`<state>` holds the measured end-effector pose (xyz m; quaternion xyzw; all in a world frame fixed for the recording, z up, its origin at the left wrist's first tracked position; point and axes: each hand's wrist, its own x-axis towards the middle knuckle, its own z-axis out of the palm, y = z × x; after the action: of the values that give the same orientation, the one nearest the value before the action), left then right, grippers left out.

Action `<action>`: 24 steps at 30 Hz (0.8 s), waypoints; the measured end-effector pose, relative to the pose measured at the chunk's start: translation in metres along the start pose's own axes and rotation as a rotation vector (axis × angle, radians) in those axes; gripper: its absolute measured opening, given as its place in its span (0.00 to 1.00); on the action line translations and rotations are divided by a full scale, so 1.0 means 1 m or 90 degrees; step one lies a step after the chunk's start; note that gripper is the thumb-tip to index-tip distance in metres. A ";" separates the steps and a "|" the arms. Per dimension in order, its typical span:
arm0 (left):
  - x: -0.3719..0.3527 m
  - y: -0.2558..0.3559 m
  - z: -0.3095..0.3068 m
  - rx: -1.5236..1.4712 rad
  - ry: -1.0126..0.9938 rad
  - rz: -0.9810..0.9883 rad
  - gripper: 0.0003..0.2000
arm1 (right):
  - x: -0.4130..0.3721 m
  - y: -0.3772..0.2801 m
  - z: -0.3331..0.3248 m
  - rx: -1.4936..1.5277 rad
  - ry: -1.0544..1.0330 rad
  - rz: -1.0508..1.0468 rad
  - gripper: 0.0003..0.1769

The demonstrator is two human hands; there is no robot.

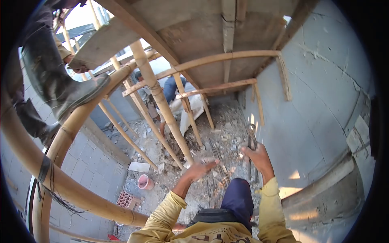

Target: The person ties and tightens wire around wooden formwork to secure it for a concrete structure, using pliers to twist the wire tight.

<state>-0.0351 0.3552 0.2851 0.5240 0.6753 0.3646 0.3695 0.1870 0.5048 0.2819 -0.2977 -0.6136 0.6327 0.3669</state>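
Observation:
My right hand [259, 158] grips a pair of metal pincers [251, 135], their rounded head pointing up and the handles hanging below my fist. My left hand [199, 169] is slightly blurred, its fingers stretched toward the right, with nothing visible in it. Below and between both hands, several thin steel bars [214, 187] run along the rubble floor. My knee [238, 196], in dark trousers, juts forward under the hands.
Bamboo poles [81, 190] cross on my left, where a person's rubber boot [52, 81] rests. Other people [170, 91] bend down below, beside a pale sack [192, 115]. A pink bucket [145, 182] stands near a red crate [125, 200]. Wooden formwork [194, 38] hangs overhead; a grey wall [320, 93] rises right.

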 end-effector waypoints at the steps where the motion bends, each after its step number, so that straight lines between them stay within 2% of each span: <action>1: 0.000 0.002 0.000 -0.049 -0.032 -0.094 0.24 | -0.004 -0.004 -0.002 0.023 -0.002 0.001 0.10; 4: -0.007 0.003 0.010 0.021 -0.012 -0.015 0.25 | -0.007 0.005 -0.014 -0.044 -0.002 -0.009 0.10; 7: -0.001 -0.015 0.018 0.065 0.010 0.037 0.26 | -0.009 0.005 -0.018 -0.032 -0.007 -0.034 0.10; 11: -0.003 -0.015 0.019 0.119 0.049 0.021 0.27 | -0.005 0.009 -0.019 -0.010 0.041 -0.057 0.07; 14: -0.004 -0.035 0.031 0.097 0.144 0.120 0.28 | -0.003 0.020 -0.018 -0.052 0.063 -0.039 0.06; 18: -0.010 -0.053 0.045 0.078 0.136 0.042 0.23 | -0.008 0.018 -0.013 -0.059 0.032 -0.024 0.08; 24: -0.027 -0.083 0.063 0.000 0.156 0.043 0.23 | -0.015 0.057 -0.016 -0.022 0.016 0.077 0.10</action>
<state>-0.0107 0.3197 0.1866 0.4979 0.6976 0.4377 0.2717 0.2024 0.5024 0.2230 -0.3484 -0.6005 0.6394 0.3304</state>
